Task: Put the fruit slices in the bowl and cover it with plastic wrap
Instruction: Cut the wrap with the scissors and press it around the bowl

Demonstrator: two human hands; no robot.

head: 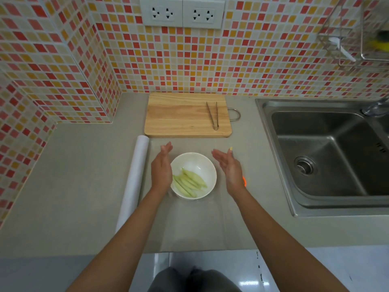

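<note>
Grey countertop [63, 186] against mosaic tile, with a sheet of plastic wrap [219, 218] spread flat across it.

At the centre of the sheet sat the white bowl [202, 160], the green fruit slices [190, 182] already inside. The left hand [161, 167] at 9 o'clock of the bowl and the right hand [230, 167] at 3 o'clock were flat-palmed, fingers extended, holding nothing. The roll [134, 180] lay further out at 9 o'clock; the cutting board [179, 116] with tongs [212, 115] lay at 12 o'clock. Slices looked loaded; gathering the wrap over the bowl seemed left. No readable writing showed.
</note>
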